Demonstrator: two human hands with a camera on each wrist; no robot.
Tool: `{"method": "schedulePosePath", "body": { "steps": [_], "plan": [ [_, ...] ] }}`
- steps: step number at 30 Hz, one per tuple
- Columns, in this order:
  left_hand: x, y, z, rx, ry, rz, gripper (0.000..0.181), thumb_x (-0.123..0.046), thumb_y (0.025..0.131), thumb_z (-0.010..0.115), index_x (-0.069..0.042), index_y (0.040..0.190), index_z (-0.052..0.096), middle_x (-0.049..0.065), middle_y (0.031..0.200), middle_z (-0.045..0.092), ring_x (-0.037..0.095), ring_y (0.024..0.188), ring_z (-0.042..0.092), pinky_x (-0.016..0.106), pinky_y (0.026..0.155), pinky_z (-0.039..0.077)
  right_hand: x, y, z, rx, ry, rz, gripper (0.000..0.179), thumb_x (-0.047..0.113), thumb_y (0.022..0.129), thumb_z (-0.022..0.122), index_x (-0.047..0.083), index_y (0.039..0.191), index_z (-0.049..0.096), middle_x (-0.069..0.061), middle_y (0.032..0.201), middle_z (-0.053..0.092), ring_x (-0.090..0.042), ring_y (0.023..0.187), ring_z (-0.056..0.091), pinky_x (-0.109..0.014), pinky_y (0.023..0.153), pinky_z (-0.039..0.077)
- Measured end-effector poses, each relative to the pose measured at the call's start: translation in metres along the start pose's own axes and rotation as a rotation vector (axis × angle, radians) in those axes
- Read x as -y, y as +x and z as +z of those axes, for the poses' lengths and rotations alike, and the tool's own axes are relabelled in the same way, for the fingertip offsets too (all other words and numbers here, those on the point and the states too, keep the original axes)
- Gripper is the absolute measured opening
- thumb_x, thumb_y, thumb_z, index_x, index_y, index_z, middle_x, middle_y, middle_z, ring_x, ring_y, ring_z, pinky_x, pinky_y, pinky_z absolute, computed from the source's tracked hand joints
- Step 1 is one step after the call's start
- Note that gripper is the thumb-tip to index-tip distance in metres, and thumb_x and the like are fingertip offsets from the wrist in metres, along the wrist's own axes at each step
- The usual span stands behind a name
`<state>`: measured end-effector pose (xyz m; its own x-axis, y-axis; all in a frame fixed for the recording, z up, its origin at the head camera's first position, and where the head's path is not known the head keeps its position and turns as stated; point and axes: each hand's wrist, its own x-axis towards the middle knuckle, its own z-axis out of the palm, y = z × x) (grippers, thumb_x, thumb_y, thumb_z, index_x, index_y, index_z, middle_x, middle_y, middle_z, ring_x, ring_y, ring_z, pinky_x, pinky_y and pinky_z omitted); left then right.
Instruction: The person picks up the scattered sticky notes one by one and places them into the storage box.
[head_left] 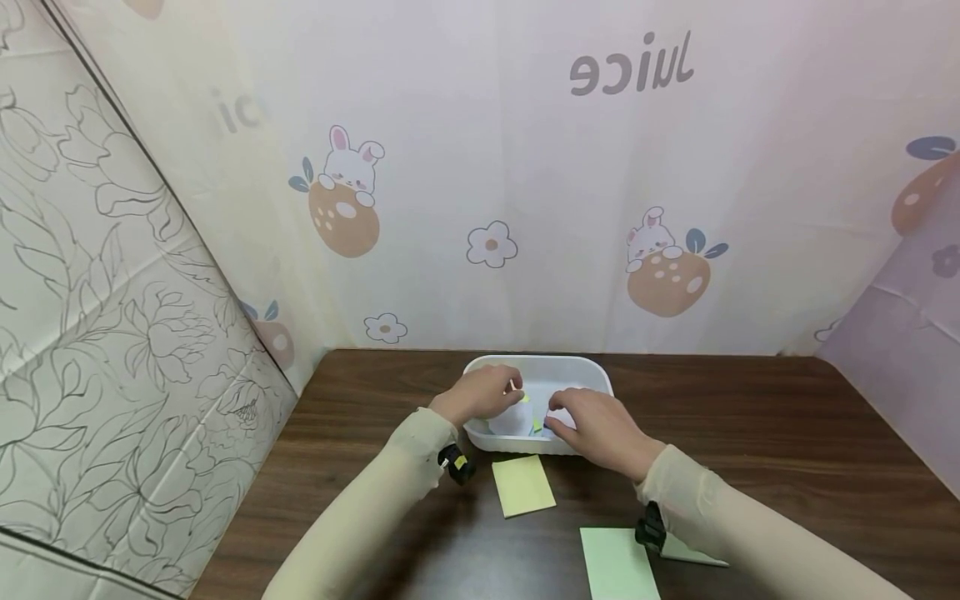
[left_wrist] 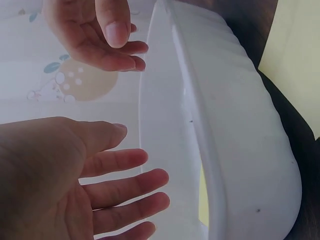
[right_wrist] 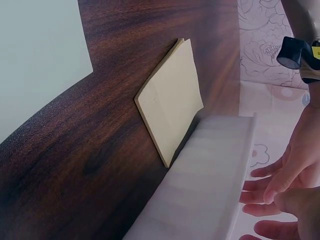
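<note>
A white plastic basket (head_left: 536,447) stands on the table toward the back wall. Over its left side is my left hand (head_left: 482,393), and over its right side my right hand (head_left: 597,427). In the left wrist view the left fingers (left_wrist: 132,182) are spread and loosely bent, with nothing between them. The right fingers (left_wrist: 117,32) hang relaxed opposite them, at the basket rim. Inside the basket, a white rounded piece (head_left: 512,421) lies under the left hand, beside small yellow-green bits (head_left: 537,426). My right hand partly hides another white piece.
A pale yellow sticky-note pad (head_left: 523,486) lies just in front of the basket. Nearer the front edge is a pale green sheet (head_left: 618,562), with another green piece (head_left: 690,550) partly under my right forearm. A printed curtain (head_left: 491,300) hangs behind the dark wooden table (head_left: 720,400).
</note>
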<state>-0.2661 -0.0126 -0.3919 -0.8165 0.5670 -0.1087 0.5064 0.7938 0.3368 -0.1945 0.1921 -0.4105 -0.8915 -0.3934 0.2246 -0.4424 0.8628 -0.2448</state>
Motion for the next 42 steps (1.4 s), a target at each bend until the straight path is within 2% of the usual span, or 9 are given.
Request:
{"method": "schedulePosePath", "body": {
  "steps": [10,19,24,31,42],
  "plan": [
    [-0.01,-0.015,-0.007,-0.044,0.03,0.027,0.028,-0.031,0.104,0.057,-0.013,0.122,0.067,0.004,0.113,0.072,0.015,0.097,0.066,0.032,0.084,0.054,0.003,-0.007,-0.007,-0.069,-0.017,-0.051,0.017,0.027,0.09,0.076,0.013,0.101,0.073,0.0,0.095,0.076,-0.016,0.084,0.07,-0.039,0.074,0.056],
    [-0.022,-0.027,-0.01,-0.095,0.069,0.09,0.028,-0.033,0.104,0.057,-0.015,0.122,0.067,0.001,0.114,0.073,0.015,0.101,0.068,0.033,0.086,0.054,0.012,-0.016,-0.011,-0.108,-0.013,-0.098,0.014,0.026,0.09,0.075,0.015,0.097,0.071,0.005,0.09,0.074,-0.01,0.078,0.065,-0.032,0.069,0.053],
    [-0.03,-0.034,-0.011,-0.109,0.088,0.112,0.028,-0.033,0.104,0.057,-0.015,0.122,0.067,0.002,0.115,0.073,0.017,0.104,0.069,0.036,0.088,0.054,0.016,-0.022,-0.016,-0.141,-0.027,-0.118,0.015,0.027,0.089,0.077,0.016,0.097,0.071,0.007,0.091,0.073,-0.01,0.081,0.067,-0.032,0.071,0.054],
    [-0.037,-0.041,-0.009,-0.12,0.133,0.162,0.026,-0.032,0.103,0.058,-0.015,0.121,0.067,0.001,0.112,0.074,0.014,0.101,0.069,0.032,0.086,0.054,0.015,-0.033,-0.023,-0.156,-0.049,-0.105,0.016,0.027,0.088,0.077,0.016,0.098,0.072,0.006,0.094,0.074,-0.011,0.083,0.068,-0.033,0.072,0.055],
    [-0.051,-0.045,-0.001,-0.113,0.128,0.198,0.025,-0.031,0.102,0.058,-0.017,0.12,0.067,-0.001,0.111,0.075,0.011,0.098,0.07,0.028,0.08,0.054,0.003,-0.047,-0.032,-0.154,-0.042,-0.068,0.017,0.024,0.087,0.079,0.016,0.1,0.071,0.007,0.095,0.074,-0.007,0.078,0.064,-0.031,0.068,0.052]
  ]
}}
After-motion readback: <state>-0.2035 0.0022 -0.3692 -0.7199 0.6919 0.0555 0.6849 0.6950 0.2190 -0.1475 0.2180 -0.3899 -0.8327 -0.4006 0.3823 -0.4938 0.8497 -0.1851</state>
